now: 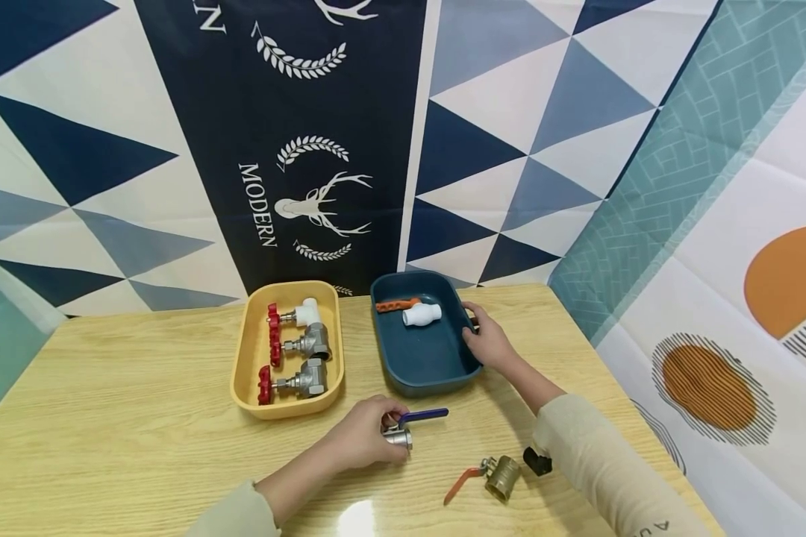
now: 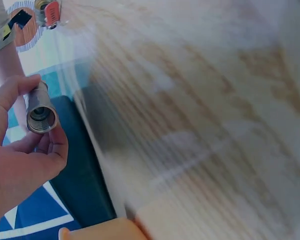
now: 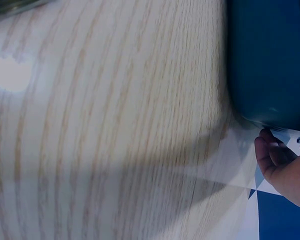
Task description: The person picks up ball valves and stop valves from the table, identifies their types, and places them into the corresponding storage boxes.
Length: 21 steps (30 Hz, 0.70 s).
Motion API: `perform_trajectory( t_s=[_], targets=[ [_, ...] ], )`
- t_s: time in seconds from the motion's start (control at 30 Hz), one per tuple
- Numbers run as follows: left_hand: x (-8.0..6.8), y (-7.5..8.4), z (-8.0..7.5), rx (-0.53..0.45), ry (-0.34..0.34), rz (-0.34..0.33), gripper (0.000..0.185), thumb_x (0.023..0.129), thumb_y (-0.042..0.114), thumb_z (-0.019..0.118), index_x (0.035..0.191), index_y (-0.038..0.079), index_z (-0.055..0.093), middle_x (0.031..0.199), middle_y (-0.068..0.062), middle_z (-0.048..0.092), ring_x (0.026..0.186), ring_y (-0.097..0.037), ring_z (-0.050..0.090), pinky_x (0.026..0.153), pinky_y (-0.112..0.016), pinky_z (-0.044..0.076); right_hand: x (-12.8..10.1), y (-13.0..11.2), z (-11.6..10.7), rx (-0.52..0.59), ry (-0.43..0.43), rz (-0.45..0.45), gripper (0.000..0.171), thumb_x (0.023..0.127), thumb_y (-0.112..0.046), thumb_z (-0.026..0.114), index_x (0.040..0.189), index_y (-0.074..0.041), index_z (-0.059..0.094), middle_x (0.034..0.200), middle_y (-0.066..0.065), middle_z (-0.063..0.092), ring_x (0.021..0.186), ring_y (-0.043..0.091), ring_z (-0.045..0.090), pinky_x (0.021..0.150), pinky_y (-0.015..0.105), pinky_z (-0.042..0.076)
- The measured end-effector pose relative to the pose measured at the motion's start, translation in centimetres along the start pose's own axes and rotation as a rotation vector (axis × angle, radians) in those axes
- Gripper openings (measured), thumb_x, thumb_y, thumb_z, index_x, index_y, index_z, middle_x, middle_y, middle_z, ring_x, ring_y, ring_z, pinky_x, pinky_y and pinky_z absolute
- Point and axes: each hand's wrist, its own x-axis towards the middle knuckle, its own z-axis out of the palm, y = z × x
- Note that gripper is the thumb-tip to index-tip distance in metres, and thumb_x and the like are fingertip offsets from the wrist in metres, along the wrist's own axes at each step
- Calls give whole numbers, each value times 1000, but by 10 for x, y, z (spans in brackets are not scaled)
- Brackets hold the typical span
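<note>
In the head view, my left hand (image 1: 369, 432) pinches a silver ball valve (image 1: 398, 438) with a blue lever handle (image 1: 425, 415), in front of the dark blue bin (image 1: 425, 389). The left wrist view looks into the valve's threaded opening (image 2: 41, 120), thumb on one side and fingers on the other. My right hand (image 1: 492, 341) grips the right-hand rim of that bin. Inside the bin lie a white plastic valve body (image 1: 422, 315) and an orange lever handle (image 1: 398, 305). A brass ball valve (image 1: 502, 478) with a red lever rests on the table near my right forearm.
Left of the blue bin stands a yellow bin (image 1: 240, 373) holding several valves with red handwheels, one white and others grey metal. A small black object (image 1: 537, 461) lies beside my right sleeve. Patterned cloth (image 1: 497, 149) hangs behind the wooden table (image 1: 141, 418) and along its right side.
</note>
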Motion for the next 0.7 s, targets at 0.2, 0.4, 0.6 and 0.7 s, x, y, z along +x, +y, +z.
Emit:
perform_trajectory(
  t_s=[0.2,0.4,0.6,0.7],
  targets=[
    [-4,2,-8,1,23,40,50,67,17,79,112,6,63,94,1,59,82,-9,51,69,-20,45,-1,-3,-2,-1,-5,-5,52,97,-11,41,147,-9,26,132,28,46,113,38,52,82,46,50],
    [-7,8,-17,3,28,18,50,68,20,80,113,9,63,94,3,59,82,-10,52,68,-21,46,-1,-4,-2,-1,-8,-10,52,96,-10,41,146,-7,26,131,29,46,111,38,52,80,45,51],
    [-5,12,-24,-8,41,6,48,70,19,79,115,11,63,96,3,58,85,-12,51,69,-22,46,-1,-3,-2,3,-3,0,53,97,-10,41,147,-8,26,132,28,46,113,38,52,82,46,51],
    [-4,16,-29,-21,51,-8,49,71,19,79,116,11,62,96,2,58,85,-13,51,67,-22,47,-1,-3,-1,7,-4,4,53,97,-11,41,147,-9,26,132,27,46,113,38,52,82,46,51]
  ],
)
